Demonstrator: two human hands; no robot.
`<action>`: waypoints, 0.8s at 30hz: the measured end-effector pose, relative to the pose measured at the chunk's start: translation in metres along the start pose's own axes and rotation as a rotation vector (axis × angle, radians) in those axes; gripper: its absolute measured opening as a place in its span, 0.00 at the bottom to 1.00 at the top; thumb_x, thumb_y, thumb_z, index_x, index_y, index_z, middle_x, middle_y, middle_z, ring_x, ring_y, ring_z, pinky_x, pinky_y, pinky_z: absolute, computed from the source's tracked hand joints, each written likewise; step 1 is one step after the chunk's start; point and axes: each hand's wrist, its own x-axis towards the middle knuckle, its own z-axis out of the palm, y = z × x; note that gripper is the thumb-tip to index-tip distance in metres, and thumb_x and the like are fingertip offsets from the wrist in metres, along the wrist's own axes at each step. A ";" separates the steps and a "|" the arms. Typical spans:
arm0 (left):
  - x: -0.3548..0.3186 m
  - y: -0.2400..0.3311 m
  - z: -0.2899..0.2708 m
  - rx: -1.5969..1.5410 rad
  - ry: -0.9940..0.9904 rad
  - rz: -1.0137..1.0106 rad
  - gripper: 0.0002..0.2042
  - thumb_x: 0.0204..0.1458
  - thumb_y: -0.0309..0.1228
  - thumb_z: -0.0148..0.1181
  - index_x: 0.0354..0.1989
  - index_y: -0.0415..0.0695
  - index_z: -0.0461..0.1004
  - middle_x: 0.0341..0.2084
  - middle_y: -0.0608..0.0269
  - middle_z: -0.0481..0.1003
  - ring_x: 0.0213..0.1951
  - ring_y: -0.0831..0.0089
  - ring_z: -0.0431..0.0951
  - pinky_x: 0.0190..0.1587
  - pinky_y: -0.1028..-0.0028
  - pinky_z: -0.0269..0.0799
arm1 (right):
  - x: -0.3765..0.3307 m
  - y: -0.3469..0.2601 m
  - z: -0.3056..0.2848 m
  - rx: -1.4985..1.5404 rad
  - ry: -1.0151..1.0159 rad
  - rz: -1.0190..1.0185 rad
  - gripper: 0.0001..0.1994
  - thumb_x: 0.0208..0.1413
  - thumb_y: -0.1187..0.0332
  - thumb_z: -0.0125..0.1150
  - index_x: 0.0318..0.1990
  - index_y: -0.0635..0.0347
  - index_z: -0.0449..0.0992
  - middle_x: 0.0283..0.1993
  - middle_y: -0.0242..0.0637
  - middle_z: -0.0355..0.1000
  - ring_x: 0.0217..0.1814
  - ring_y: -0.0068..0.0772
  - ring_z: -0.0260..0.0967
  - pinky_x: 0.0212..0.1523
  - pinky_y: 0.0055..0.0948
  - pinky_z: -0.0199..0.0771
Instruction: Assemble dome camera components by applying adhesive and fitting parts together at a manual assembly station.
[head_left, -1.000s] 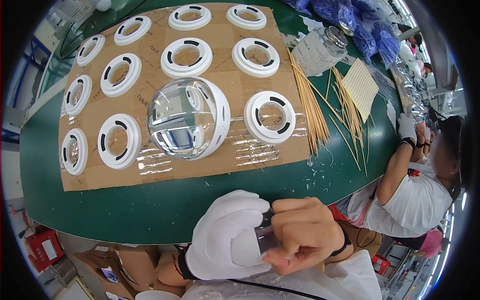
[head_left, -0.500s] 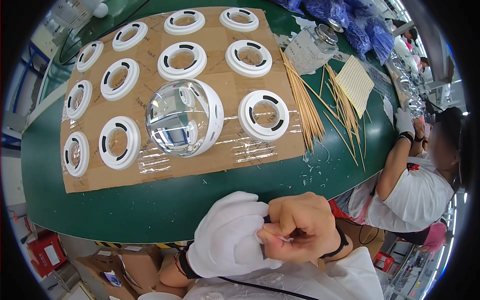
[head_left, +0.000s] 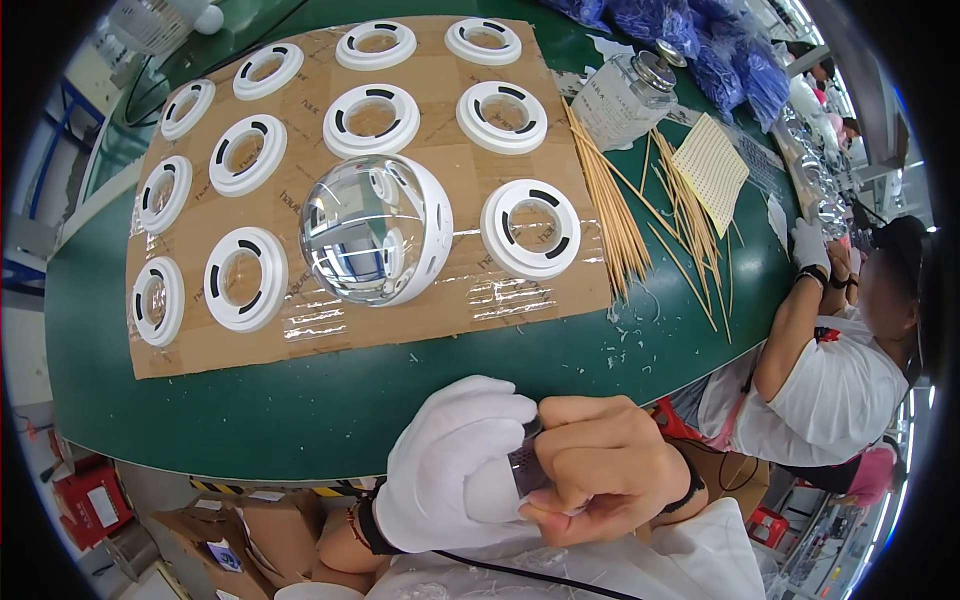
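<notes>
My left hand (head_left: 455, 470), in a white glove, curls closed near the table's front edge around a small dark, dotted piece (head_left: 523, 462). Most of that piece is covered by the fingers, so its kind cannot be made out. My right hand (head_left: 600, 465) is bare and presses against the left one, its thumb and index finger pinched together at the piece's edge. Beyond the hands, a clear, shiny dome (head_left: 360, 235) with a white base lies tilted on a cardboard sheet (head_left: 400, 335). Several white rings (head_left: 530, 229) with dark curved pads lie around it in rows.
Thin wooden sticks (head_left: 610, 220) lie right of the cardboard, beside a yellow dotted sheet (head_left: 712, 170) and a glass jar with a metal cap (head_left: 630, 95). Blue plastic bags (head_left: 735, 60) are heaped at the back right. Another person (head_left: 830, 360) works at the right.
My right fingers have shifted and tilted downward, and more of the dark dotted piece shows between my hands. The cardboard and its rings appear slightly farther right in the view.
</notes>
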 end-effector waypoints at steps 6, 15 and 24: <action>-0.006 -0.005 -0.001 0.107 -0.030 0.082 0.23 0.37 0.29 0.70 0.43 0.40 0.68 0.43 0.50 0.72 0.44 0.50 0.73 0.46 0.60 0.71 | -0.002 -0.010 0.009 0.074 0.172 0.275 0.16 0.37 0.83 0.63 0.16 0.58 0.59 0.15 0.31 0.56 0.16 0.33 0.48 0.16 0.28 0.46; -0.002 -0.004 -0.003 0.073 -0.070 0.073 0.25 0.36 0.30 0.71 0.44 0.39 0.68 0.44 0.51 0.72 0.44 0.50 0.73 0.46 0.61 0.71 | 0.003 -0.016 -0.002 0.069 -0.017 0.304 0.17 0.37 0.82 0.63 0.15 0.58 0.57 0.14 0.31 0.56 0.15 0.33 0.48 0.17 0.27 0.47; -0.001 -0.003 0.002 0.007 -0.001 0.052 0.22 0.35 0.28 0.70 0.41 0.40 0.69 0.42 0.53 0.73 0.43 0.53 0.73 0.46 0.62 0.71 | 0.005 -0.011 -0.008 0.078 -0.062 0.210 0.17 0.37 0.82 0.62 0.15 0.59 0.56 0.14 0.31 0.54 0.16 0.29 0.49 0.17 0.25 0.47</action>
